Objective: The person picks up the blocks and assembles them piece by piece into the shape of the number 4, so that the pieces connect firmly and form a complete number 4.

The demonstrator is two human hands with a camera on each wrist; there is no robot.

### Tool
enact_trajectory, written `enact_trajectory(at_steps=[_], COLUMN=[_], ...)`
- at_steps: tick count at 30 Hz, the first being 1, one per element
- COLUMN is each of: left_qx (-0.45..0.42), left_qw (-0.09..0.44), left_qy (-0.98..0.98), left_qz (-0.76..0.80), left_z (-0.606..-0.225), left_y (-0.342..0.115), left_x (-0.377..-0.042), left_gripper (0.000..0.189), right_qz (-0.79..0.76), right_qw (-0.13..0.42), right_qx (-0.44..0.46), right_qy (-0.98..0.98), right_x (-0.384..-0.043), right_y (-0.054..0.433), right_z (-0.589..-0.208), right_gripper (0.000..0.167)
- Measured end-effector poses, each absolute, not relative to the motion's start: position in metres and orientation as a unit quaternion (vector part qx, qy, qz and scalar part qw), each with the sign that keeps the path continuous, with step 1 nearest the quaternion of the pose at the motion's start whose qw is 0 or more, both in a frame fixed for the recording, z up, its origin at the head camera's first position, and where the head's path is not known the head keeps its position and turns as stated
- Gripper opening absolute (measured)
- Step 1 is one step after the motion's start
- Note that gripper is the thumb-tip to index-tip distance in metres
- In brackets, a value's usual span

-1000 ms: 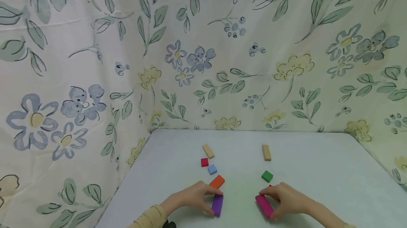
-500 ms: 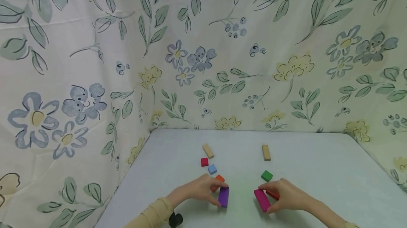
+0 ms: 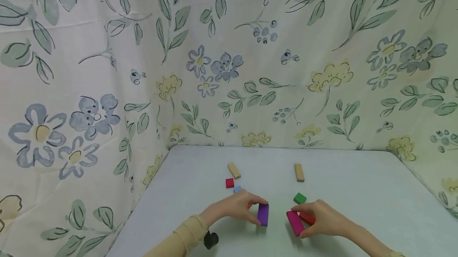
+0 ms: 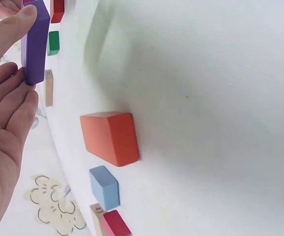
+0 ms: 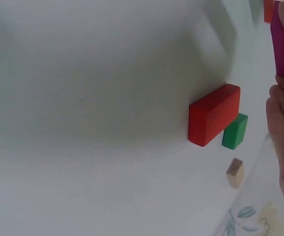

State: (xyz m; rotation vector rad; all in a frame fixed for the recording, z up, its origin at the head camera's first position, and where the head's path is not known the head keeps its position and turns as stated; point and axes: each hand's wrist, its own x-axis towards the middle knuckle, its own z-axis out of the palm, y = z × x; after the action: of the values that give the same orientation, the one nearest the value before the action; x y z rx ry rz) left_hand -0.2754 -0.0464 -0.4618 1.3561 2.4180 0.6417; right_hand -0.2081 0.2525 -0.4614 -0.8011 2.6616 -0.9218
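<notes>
Between its thumb and fingertips my left hand (image 3: pixel 239 206) pinches a purple block (image 3: pixel 263 215) by its two ends. Opposite, my right hand (image 3: pixel 325 219) pinches a magenta block (image 3: pixel 295 223) the same way. The wrist views show both blocks held above the white table, each casting a shadow. A red block (image 3: pixel 307 219) lies behind the magenta one, partly covered by the right hand. An orange block (image 4: pixel 110 137) lies on the table in the left wrist view; my left hand mostly hides it from the head view.
Beyond the left hand lie a light blue cube (image 3: pixel 237 189), a red cube (image 3: pixel 229 183) and a wooden block (image 3: pixel 234 170). On the right are a green block (image 3: pixel 300 198) and another wooden block (image 3: pixel 299 172). Floral cloth (image 3: pixel 264 121) hangs behind the white table (image 3: pixel 358 185).
My left hand has carried the purple block right and away from me, covering the orange block. My right hand has shifted the magenta block slightly away, baring more of the red block.
</notes>
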Motion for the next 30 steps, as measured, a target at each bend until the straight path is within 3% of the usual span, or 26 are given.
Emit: enact_trajectory(at_steps=[30], left_qx=[0.449], left_qw=[0.147], left_qy=[0.854], left_qz=[0.22], left_z=[-0.486], left_y=[0.002], left_x=[-0.301], left_gripper=[0.059], right_qz=[-0.307], right_qw=[0.089], right_qx=[-0.267], right_qy=[0.909], right_x=[-0.21], right_y=[0.253], right_z=[-0.468], right_gripper=[0.058])
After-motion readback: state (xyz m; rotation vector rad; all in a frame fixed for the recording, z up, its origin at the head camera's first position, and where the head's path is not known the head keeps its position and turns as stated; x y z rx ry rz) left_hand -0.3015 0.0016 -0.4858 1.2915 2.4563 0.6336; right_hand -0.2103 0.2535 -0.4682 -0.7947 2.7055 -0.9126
